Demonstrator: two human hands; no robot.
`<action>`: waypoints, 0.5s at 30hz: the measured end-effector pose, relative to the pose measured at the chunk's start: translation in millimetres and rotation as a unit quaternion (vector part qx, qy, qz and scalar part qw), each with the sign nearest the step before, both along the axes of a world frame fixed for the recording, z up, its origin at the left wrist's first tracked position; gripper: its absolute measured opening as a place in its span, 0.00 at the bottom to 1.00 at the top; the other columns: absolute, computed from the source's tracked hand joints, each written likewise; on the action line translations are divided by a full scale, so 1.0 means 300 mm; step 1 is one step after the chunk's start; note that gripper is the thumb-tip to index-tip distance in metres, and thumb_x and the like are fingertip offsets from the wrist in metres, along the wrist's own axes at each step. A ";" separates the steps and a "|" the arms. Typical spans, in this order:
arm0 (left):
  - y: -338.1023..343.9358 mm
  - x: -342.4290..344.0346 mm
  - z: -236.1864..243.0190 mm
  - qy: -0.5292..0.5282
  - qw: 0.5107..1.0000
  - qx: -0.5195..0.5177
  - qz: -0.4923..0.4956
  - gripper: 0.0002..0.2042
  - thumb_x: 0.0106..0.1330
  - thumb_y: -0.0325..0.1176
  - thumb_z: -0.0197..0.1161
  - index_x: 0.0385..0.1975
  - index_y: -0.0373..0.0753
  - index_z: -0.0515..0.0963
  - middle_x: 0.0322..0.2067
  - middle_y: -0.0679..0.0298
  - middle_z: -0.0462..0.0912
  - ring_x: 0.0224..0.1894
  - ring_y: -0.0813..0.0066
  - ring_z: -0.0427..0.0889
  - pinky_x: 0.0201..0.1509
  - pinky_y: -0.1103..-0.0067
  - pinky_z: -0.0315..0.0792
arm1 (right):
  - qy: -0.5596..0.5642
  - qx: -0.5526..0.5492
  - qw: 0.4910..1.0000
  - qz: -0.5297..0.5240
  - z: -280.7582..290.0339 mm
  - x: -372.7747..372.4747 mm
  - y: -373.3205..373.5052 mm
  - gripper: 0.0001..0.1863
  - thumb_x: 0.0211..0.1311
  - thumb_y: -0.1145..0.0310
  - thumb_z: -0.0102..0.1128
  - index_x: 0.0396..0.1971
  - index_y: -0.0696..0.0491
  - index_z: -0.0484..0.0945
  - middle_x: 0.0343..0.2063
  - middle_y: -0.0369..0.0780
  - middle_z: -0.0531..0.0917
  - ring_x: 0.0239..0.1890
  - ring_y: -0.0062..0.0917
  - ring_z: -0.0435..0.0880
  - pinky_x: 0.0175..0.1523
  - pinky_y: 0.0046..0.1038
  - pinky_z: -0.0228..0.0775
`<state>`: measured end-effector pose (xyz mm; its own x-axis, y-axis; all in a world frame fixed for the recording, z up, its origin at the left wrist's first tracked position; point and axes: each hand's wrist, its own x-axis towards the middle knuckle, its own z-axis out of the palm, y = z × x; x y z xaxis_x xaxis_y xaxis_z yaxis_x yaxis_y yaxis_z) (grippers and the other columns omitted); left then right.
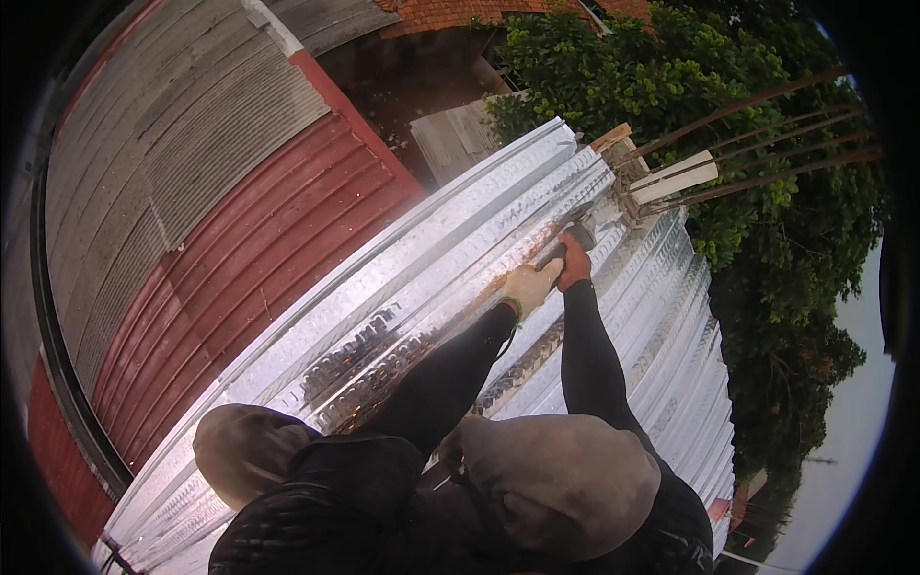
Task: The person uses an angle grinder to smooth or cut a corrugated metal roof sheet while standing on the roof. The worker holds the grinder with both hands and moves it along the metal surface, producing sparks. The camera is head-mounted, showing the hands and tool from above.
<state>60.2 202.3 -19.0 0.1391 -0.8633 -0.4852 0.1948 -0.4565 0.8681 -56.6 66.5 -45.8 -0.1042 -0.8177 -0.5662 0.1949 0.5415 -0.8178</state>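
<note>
Both my arms, in black sleeves, reach forward over a shiny corrugated metal sheet (460, 249). My left hand (532, 287), in a pale glove, is closed round the rear of a dark power tool that looks like an angle grinder (580, 233). Further forward, my right hand (575, 264) wraps the same tool near its head. The tool's front end is low over the sheet near its far end; whether it touches cannot be told. Orange sparks (359, 410) streak back along the ribs toward my left knee.
My bent knees (565, 484) rest over the sheeting. Rusty rebar rods (757, 110) stick out at the far right beside a pale board (676, 177) and rough concrete. Left of the sheet's edge lies a lower red roof (240, 259). Leafy trees (613, 77) stand beyond.
</note>
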 end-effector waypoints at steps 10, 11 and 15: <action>0.021 0.004 0.054 0.017 0.999 0.031 -0.010 0.38 0.72 0.68 0.61 0.27 0.30 0.86 0.21 0.53 0.85 0.29 0.61 0.89 0.42 0.67 0.80 | -0.012 -0.010 1.000 -0.001 -0.007 -0.026 0.004 0.20 0.59 0.69 0.80 0.49 0.59 0.86 0.43 0.42 0.89 0.41 0.39 0.91 0.49 0.46 0.86; 0.022 0.002 0.058 0.015 0.999 0.033 -0.012 0.38 0.72 0.68 0.61 0.27 0.30 0.86 0.21 0.53 0.85 0.30 0.61 0.89 0.42 0.67 0.80 | -0.014 -0.006 1.000 -0.002 -0.011 -0.032 0.002 0.20 0.60 0.69 0.80 0.49 0.59 0.86 0.42 0.42 0.89 0.41 0.39 0.91 0.49 0.46 0.86; -0.002 -0.006 0.055 0.009 1.000 0.018 -0.019 0.38 0.72 0.69 0.61 0.29 0.30 0.87 0.22 0.52 0.86 0.31 0.60 0.90 0.43 0.66 0.80 | -0.021 -0.003 1.000 -0.001 -0.018 -0.057 -0.032 0.19 0.60 0.69 0.80 0.49 0.59 0.86 0.42 0.42 0.88 0.41 0.38 0.90 0.49 0.46 0.86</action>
